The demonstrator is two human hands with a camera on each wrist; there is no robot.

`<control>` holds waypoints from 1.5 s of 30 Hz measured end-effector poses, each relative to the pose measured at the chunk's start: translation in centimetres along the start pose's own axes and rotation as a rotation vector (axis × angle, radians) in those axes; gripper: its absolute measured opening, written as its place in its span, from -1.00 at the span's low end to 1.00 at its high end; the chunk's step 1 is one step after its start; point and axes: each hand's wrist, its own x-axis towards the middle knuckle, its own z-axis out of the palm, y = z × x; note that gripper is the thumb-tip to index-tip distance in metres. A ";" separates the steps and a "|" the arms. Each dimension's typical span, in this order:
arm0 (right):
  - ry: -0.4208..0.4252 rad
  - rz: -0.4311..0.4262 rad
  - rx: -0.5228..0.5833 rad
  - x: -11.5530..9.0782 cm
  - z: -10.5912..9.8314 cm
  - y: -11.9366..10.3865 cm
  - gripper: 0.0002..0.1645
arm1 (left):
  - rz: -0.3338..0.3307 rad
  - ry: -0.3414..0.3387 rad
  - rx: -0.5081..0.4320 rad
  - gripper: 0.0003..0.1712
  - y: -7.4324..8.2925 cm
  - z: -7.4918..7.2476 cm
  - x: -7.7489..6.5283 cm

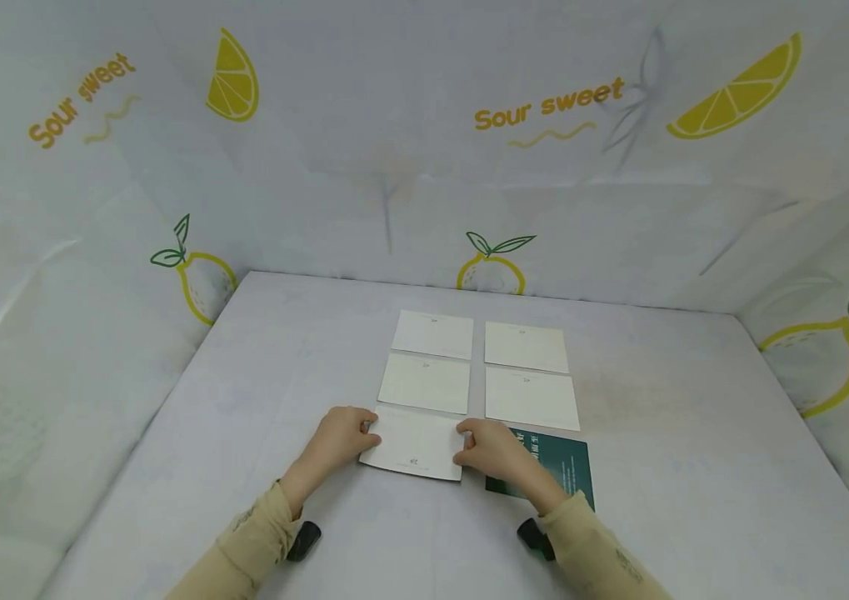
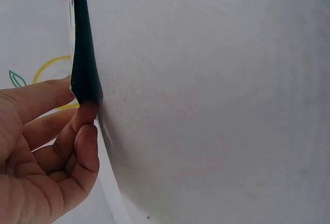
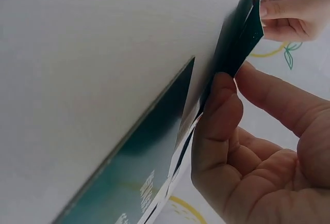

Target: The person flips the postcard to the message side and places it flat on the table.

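Observation:
Between my two hands is a postcard (image 1: 415,440), white on its upper face with small print near the edge toward me. My left hand (image 1: 337,437) pinches its left edge and my right hand (image 1: 497,450) pinches its right edge. The wrist views reveal a dark green underside on this postcard (image 2: 85,53), tilted just above the table. Beneath my right hand and wrist lies a dark green card (image 1: 572,465) with white lettering, partly covered by them.
Beyond the held postcard, white cards lie in two columns: a left far card (image 1: 433,335), a left middle card (image 1: 424,383), a right far card (image 1: 526,347) and a right middle card (image 1: 531,398). A white, lemon-printed backdrop (image 1: 364,150) rises behind the table (image 1: 282,358).

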 end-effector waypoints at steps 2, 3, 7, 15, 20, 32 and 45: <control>0.001 -0.006 -0.021 0.1 0.0 -0.1 -0.53 | -0.002 0.000 0.020 -0.64 0.2 -0.1 0.0; 0.001 -0.009 -0.038 0.1 0.1 -0.2 -0.53 | -0.003 -0.001 0.027 -0.65 0.3 -0.1 0.0; 0.000 -0.012 -0.114 0.3 0.4 -0.6 -0.52 | 0.000 -0.009 0.044 -0.70 0.8 -0.3 0.1; -0.015 0.011 -0.153 0.4 0.8 -0.5 -0.50 | -0.008 -0.020 0.063 -0.67 0.9 -0.3 0.1; 0.025 -0.018 -0.060 0.2 0.3 0.2 -0.59 | 0.007 -0.007 0.094 -0.70 1.1 -0.1 0.5; 0.150 0.078 0.041 -3.0 -4.2 4.0 -0.49 | 0.220 0.024 -0.028 -0.52 7.3 1.4 0.4; 0.117 0.391 0.183 -9.3 -6.8 10.1 -0.03 | 0.207 -0.299 -0.277 -0.11 11.1 6.2 -0.7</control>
